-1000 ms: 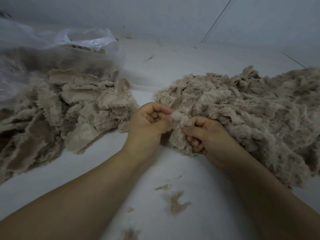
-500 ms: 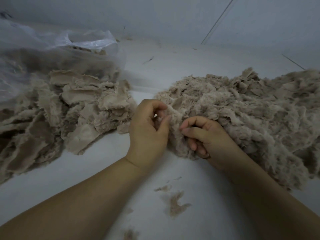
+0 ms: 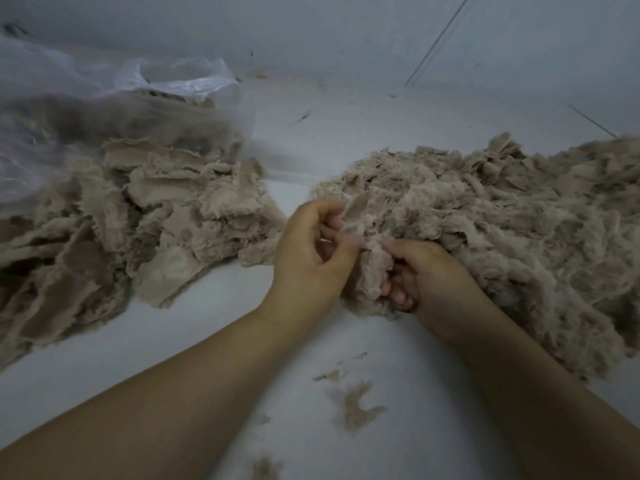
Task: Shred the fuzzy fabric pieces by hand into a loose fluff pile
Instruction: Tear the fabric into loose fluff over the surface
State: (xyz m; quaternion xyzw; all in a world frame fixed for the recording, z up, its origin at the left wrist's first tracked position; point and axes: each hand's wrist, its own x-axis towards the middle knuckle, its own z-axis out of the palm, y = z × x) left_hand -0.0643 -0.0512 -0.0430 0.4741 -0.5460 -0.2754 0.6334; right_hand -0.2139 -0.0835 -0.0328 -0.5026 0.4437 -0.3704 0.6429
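- White floor (image 3: 214, 344) runs under everything, and nearest to the camera some small tufts (image 3: 356, 405) of fluff lie loose on it, apart from both heaps.
- Two bare forearms reach forward over the floor and meet at the near edge of the fluff pile (image 3: 502, 216), which lies on the right.
- Left hand (image 3: 311, 251) has its fingers curled, and thumb and fingertips pinch the top of a fuzzy piece (image 3: 372, 271).
- Right hand (image 3: 433, 282) holds the same piece from the other side; its fingers are curled under and around the clump.
- I judge that this piece is now being pulled apart — it looks already half loosened between the hands.
- Further to the left lies a heap of flat fabric pieces (image 3: 145, 216), not shredded yet, touching a clear plastic bag (image 3: 104, 109) behind it; more pieces show dimly inside the bag.
- So a good part seems done, as the fluff pile is big, but much remains — I would say roughly the middle of the work.
- Behind all stands a pale wall (image 3: 311, 29).
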